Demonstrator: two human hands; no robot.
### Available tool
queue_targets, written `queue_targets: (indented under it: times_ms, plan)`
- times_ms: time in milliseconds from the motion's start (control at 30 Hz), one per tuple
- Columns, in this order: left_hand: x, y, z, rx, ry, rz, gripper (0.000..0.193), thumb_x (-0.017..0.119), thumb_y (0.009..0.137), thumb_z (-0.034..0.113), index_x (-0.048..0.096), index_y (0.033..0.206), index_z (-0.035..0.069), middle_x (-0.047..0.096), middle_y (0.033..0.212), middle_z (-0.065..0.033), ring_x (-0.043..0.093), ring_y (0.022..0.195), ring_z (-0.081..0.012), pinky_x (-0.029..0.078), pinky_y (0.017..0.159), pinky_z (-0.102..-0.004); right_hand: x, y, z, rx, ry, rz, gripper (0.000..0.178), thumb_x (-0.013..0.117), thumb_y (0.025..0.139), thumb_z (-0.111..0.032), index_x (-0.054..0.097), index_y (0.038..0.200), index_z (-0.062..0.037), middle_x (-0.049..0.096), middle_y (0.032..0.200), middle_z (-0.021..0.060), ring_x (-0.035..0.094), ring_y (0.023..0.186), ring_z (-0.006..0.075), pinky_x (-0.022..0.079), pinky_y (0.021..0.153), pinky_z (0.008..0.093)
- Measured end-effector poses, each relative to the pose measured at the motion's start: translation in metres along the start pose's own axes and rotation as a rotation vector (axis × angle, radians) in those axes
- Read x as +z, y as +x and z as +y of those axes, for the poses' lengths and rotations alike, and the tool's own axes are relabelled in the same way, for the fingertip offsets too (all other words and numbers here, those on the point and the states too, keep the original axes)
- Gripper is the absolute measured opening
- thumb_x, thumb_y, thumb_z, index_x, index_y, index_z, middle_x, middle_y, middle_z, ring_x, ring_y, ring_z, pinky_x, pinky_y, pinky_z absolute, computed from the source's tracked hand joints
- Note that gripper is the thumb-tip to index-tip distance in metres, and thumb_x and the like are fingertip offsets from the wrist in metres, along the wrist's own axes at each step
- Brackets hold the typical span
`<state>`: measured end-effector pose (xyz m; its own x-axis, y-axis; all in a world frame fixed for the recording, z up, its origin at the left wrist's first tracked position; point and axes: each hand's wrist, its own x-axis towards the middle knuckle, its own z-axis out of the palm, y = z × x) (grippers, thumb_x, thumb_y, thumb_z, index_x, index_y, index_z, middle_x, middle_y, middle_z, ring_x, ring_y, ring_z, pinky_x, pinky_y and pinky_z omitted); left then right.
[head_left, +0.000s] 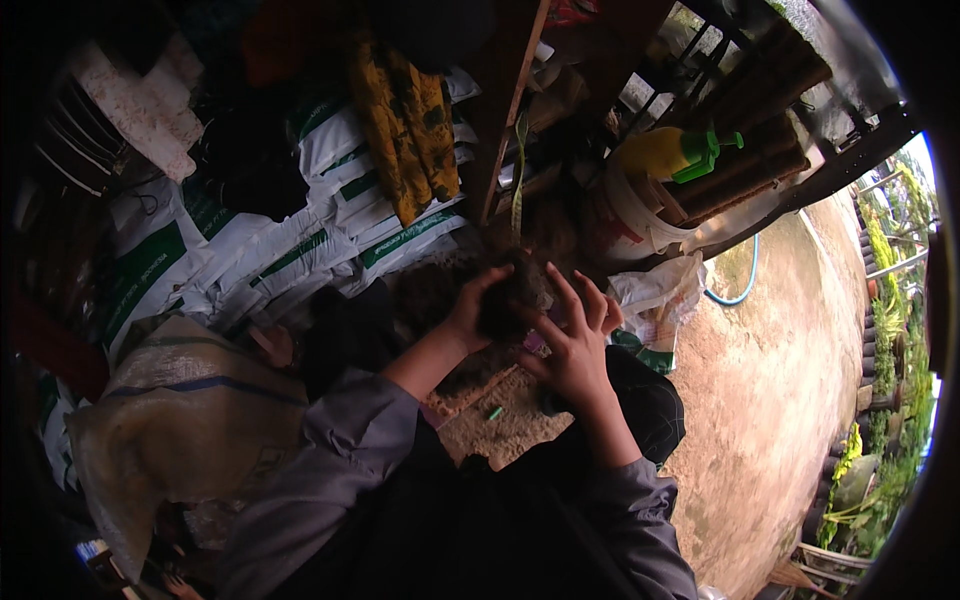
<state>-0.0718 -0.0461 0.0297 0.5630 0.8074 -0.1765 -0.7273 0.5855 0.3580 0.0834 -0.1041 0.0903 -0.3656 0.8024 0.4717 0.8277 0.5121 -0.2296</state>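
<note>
Between my two hands is a dark brown, rough clump, in deep shade; it looks like soil or a root ball, but its exact kind is unclear. My left hand curves around its left side. On the other side, my right hand grips it with bent, parted fingers. A small purple patch shows beneath the clump, beside my right thumb. Lower down, a short green piece lies on the sandy ground.
White-and-green sacks are piled at the left, behind a woven sack. A yellow spray bottle with a green head rests by a white bucket. A blue hose curves over the bare floor at right. Skin shows near the woven sack, possibly another person's.
</note>
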Motion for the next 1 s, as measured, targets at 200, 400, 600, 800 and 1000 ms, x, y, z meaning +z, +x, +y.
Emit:
queue_targets:
  times_ms: [200, 400, 600, 800, 1000]
  plan:
    - [-0.007, 0.0, -0.002, 0.011, 0.019, 0.0, 0.041, 0.049, 0.092, 0.029, 0.049, 0.129, 0.011, 0.063, 0.104, -0.0037, 0.062, 0.091, -0.0142, 0.052, 0.08, -0.0313, -0.003, -0.005, -0.001, -0.023, -0.044, -0.037, 0.058, 0.076, 0.057, -0.038, 0.065, 0.113, -0.0276, 0.039, 0.143, 0.0094, 0.035, 0.127, 0.0345, 0.02, 0.102, 0.0475]
    - [-0.01, -0.002, -0.004, -0.001, -0.01, -0.082, 0.041, 0.051, 0.091, 0.025, 0.048, 0.13, 0.009, 0.061, 0.109, -0.0056, 0.062, 0.092, -0.0153, 0.052, 0.082, -0.0309, 0.002, -0.011, 0.0, 0.071, 0.058, -0.016, 0.059, 0.074, 0.062, -0.043, 0.062, 0.117, -0.0259, 0.031, 0.147, 0.0148, 0.03, 0.13, 0.0371, 0.018, 0.103, 0.0484]
    - [-0.008, 0.0, -0.006, 0.051, 0.147, -0.043, 0.046, 0.051, 0.091, 0.024, 0.043, 0.134, 0.008, 0.059, 0.11, -0.0049, 0.061, 0.092, -0.014, 0.051, 0.081, -0.0295, 0.01, -0.019, -0.005, 0.094, 0.033, 0.046, 0.056, 0.068, 0.067, -0.052, 0.063, 0.115, -0.0236, 0.03, 0.147, 0.0147, 0.027, 0.131, 0.039, 0.018, 0.103, 0.0478]
    - [-0.015, 0.004, -0.012, 0.023, 0.185, -0.018, 0.049, 0.049, 0.091, 0.026, 0.041, 0.136, 0.009, 0.059, 0.102, -0.0029, 0.06, 0.087, -0.0123, 0.051, 0.077, -0.0284, 0.004, -0.02, -0.001, 0.056, 0.012, 0.082, 0.053, 0.072, 0.064, -0.044, 0.065, 0.111, -0.0219, 0.034, 0.146, 0.012, 0.033, 0.129, 0.0347, 0.019, 0.101, 0.0463]
    - [-0.014, 0.005, -0.011, 0.019, 0.13, -0.046, 0.048, 0.046, 0.093, 0.029, 0.041, 0.137, 0.011, 0.059, 0.103, -0.0031, 0.06, 0.09, -0.0122, 0.051, 0.08, -0.029, 0.004, -0.022, -0.002, 0.093, 0.116, 0.108, 0.054, 0.076, 0.059, -0.035, 0.065, 0.111, -0.0275, 0.038, 0.145, 0.0088, 0.036, 0.126, 0.0341, 0.02, 0.101, 0.0465]
